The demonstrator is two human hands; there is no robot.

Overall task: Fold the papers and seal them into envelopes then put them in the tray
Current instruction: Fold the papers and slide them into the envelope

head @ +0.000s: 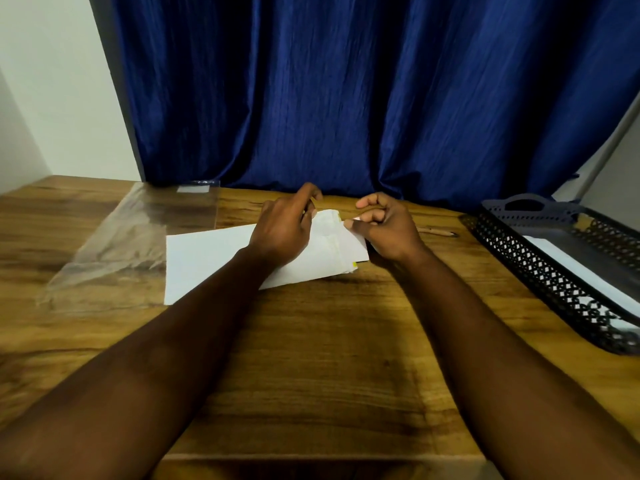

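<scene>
Where the 2 hands met: 1 white paper envelope (334, 249) lay flat on the far middle of the bench (311, 358), with a small yellow patch at its near right corner.
Left hand: the left hand (282, 233) rested on the envelope's left part, fingers curled at the far edge; whether they pinched anything could not be told.
Right hand: the right hand (386, 226) had its fingers curled, thumb and forefinger pinching the envelope's far right corner.
Paper: 1 smooth, flat, rectangular white sheet (204, 261) lay left of the envelope, partly under it and the left forearm.
Tray: 1 dark rectangular plastic tray (519, 261), its walls pierced in a lattice and an arched handle at the far end, sat at the bench's right edge, well apart from the envelope.
Inside the tray: 1 flat white piece (585, 271); envelope or paper could not be told.
Sleeve: 1 clear, glossy, wrinkled plastic sleeve (138, 230) lay flat at the left.
Pencil: 1 thin pencil (438, 232) lay between the right hand and the tray.
Bench surface: brown wood grain.
Curtain: 1 deep blue pleated curtain (346, 98) hung behind.
</scene>
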